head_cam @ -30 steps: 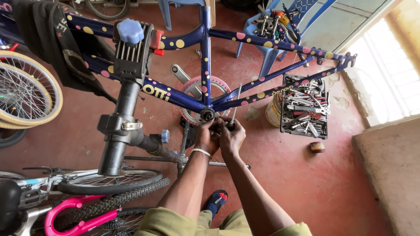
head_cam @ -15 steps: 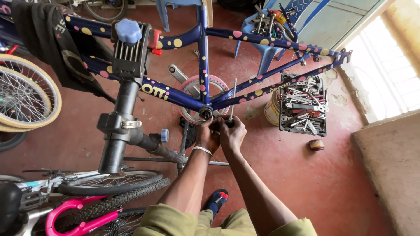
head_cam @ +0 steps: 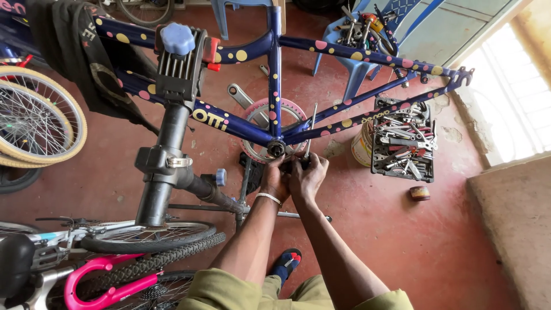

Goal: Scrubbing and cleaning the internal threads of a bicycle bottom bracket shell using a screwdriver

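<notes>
A dark blue bicycle frame [head_cam: 321, 45] with coloured dots is clamped in a black repair stand [head_cam: 166, 155]. Both hands meet just below its bottom bracket [head_cam: 276, 148], beside the pink chainring [head_cam: 258, 117]. My left hand [head_cam: 274, 179], a bracelet on the wrist, is closed on something small under the bracket that I cannot make out. My right hand [head_cam: 309, 177] grips the lower end of a thin metal rod-like tool [head_cam: 310, 129] that rises past the frame tubes.
A black crate of wrenches [head_cam: 403, 139] stands on the red floor at right, a small tin [head_cam: 419, 193] near it. A blue plastic chair [head_cam: 357, 40] holds more tools. Bicycle wheels [head_cam: 34, 123] are at left, another bike's tyre [head_cam: 149, 232] at lower left.
Both hands stay at the bottom bracket. The thin tool now stands upright in my right hand, a little more vertical than before.
</notes>
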